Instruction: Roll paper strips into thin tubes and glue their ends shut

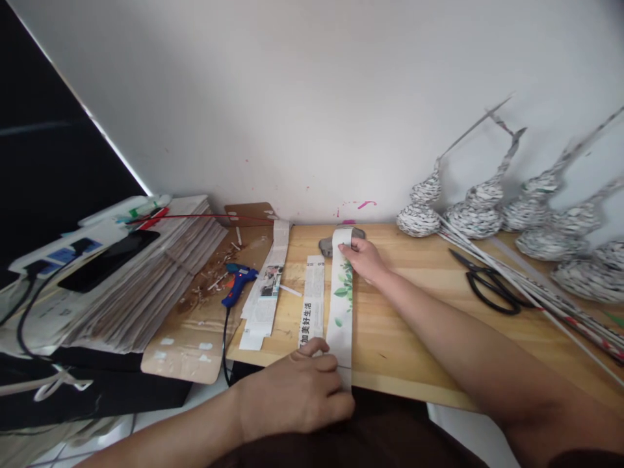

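Right grip (355,252): narrow, thumb and fingers closed on the right side of the leaf-printed paper strip (341,331), close to its far end. The forearm enters from the near right, crosses the counter (409,331) diagonally and lies low, the back of the hand turned up and outward.

Left grip (297,388): fingers bent and bunched, knuckles uppermost, at the strip's near end by the counter's near edge. The forearm comes in from the near left. Whether the fingertips pinch the strip cannot be determined, as the hand hides them.

The strip lies lengthwise from far to near, running past the near edge; its far end overlaps a grey stone-like object (327,245). Just beside it on the left is a printed newsprint strip (313,292), partly covered by the left hand. Further left, overlapping newsprint strips (266,305) reach toward the near edge.

Beyond these, a blue glue gun (238,283) rests over brown cardboard (182,357), next to a newspaper stack (160,279) bearing a dark phone (112,260).

To the right of the right hand: black-handled scissors (492,287), open, blades directed toward the far edge; thin paper rods (531,283); and woven gourd shapes (419,218) along the far right edge.
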`<state>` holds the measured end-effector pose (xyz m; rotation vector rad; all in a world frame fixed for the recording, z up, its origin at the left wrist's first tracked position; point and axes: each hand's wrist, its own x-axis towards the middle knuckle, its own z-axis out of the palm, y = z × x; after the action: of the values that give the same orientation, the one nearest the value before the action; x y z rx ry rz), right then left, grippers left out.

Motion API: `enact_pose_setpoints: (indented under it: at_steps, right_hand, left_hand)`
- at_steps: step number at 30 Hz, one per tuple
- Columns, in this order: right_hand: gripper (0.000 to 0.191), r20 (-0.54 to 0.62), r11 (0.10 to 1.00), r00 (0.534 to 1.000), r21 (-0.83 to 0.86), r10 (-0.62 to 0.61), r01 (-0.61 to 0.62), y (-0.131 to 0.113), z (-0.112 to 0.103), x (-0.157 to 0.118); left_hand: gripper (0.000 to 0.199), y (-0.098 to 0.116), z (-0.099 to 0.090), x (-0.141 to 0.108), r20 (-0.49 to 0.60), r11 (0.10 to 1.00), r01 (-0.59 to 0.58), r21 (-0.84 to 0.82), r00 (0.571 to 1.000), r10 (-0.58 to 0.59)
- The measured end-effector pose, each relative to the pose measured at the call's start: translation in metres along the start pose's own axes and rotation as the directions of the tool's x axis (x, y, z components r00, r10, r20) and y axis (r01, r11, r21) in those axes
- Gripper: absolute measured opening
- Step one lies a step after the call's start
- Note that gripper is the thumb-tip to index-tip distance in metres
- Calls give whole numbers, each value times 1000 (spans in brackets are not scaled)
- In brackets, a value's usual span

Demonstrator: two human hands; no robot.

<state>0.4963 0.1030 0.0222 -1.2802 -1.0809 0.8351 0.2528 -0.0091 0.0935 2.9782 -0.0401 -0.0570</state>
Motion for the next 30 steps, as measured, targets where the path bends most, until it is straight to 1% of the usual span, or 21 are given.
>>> enact_pose_setpoints:
  at_steps: [3,6,8,10,13,15,17,18,20,21,22,23,24,25,26,27,28,30]
  right_hand:
    - [33,-53,997,999,76,1,3,2,0,4]
    - [36,-97,991,995,135,3,10,2,0,6]
    - [36,-109,987,994,160,-2,20,0,0,4]
    - [36,-112,984,994,174,-15,35,-3,0,2]
    - [36,-111,981,993,186,-39,59,-8,0,-2]
    - [35,-110,979,993,191,-48,68,-12,1,-4]
    - [36,-106,978,993,199,-45,65,-15,2,-6]
    - [36,-104,977,994,203,-39,60,-17,3,-7]
    - [35,-99,977,995,209,-27,47,-20,5,-10]
    - [35,-93,977,995,211,-21,41,-22,6,-11]
    - [34,-85,977,996,212,-17,34,-24,6,-13]
    - [33,-74,977,997,213,-13,28,-25,7,-14]
    - [32,-62,977,998,213,-9,22,-26,8,-16]
    - [32,-47,977,999,212,-5,15,-27,9,-17]
    - [31,-33,977,999,212,0,7,-28,10,-18]
    - [30,-20,977,1000,211,5,0,-29,11,-19]
    - [30,-9,977,1000,212,10,-8,-29,11,-20]
    - [31,4,975,1000,219,22,-22,-30,12,-20]
  left_hand:
    - [21,7,7,-4,38,999,22,-42,999,-21]
    - [28,10,17,-11,99,987,110,-119,990,-98]
    - [35,10,23,-15,120,966,176,-190,981,-155]
    - [41,10,26,-18,115,936,223,-272,973,-198]
    - [47,10,27,-20,112,890,258,-377,966,-232]
    - [50,8,29,-22,153,845,285,-453,958,-241]
    - [51,4,35,-25,207,772,326,-545,945,-253]
    - [51,1,41,-26,232,723,350,-596,937,-263]
    - [50,-8,61,-30,274,610,397,-686,917,-289]
    - [51,-14,74,-31,307,536,435,-723,898,-314]
    - [53,-19,88,-31,348,472,487,-735,868,-355]
    - [56,-25,102,-31,371,433,524,-734,843,-390]
    - [58,-30,115,-31,385,415,556,-720,818,-428]
    - [58,-34,125,-30,396,429,579,-693,803,-445]
    - [58,-38,132,-29,396,434,590,-681,795,-459]
    - [57,-40,136,-29,401,441,598,-670,791,-463]
    - [56,-42,135,-29,405,448,599,-663,791,-458]
    - [51,-42,123,-33,416,460,590,-663,802,-429]
